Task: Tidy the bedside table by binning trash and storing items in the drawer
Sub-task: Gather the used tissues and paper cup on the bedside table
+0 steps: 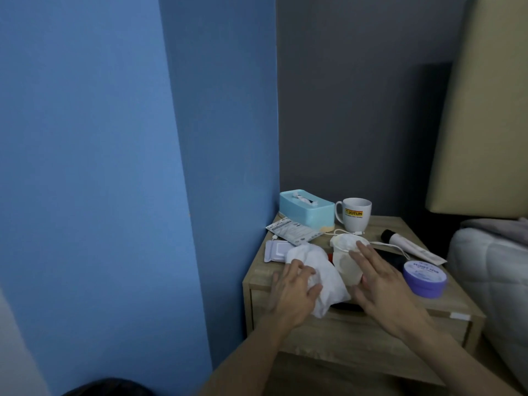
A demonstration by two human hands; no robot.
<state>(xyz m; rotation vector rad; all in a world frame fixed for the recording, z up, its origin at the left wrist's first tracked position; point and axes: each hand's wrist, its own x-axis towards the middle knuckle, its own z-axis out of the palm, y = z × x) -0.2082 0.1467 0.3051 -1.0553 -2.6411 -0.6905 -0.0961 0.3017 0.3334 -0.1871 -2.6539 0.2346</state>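
Note:
A wooden bedside table [320,318] stands in the corner, its drawer front facing me. My left hand [294,290] grips a crumpled white tissue [325,270] at the table's front edge. My right hand [383,284], fingers spread, lies against a tipped translucent plastic cup [345,261] stuffed with white tissue. A dark flat object lies partly hidden under my right hand. Behind are a white wipes pack [275,250], a printed sachet [291,230], a blue tissue box [306,208], a white mug [355,214], a white cable [383,244], a tube [411,247] and a purple jar [425,277].
A blue wall [114,167] runs close along the table's left side and a grey wall stands behind it. A beige headboard [483,110] and grey bedding [491,267] lie to the right. A dark rounded object [108,388] shows at the bottom left.

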